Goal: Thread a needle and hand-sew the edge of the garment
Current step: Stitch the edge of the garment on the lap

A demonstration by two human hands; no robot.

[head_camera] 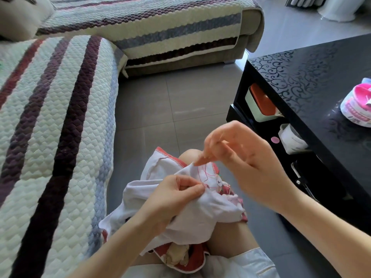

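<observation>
A striped quilted sofa (50,117) bounds the left and a black table (301,81) the right, leaving a strip of grey tiled floor (170,101) open ahead of the knees. The white garment (200,213) lies bunched on the lap, its long axis running away from the person and its red-stitched hem farthest out. The left hand (172,195) has its fingers curled, pinching a fold, while the right hand (236,155) just above pinches red thread (202,171); the needle is too fine to see.

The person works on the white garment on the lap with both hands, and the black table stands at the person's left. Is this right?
No. The head view shows the black table at the person's right. The left hand and right hand work on the white garment on the lap.
</observation>
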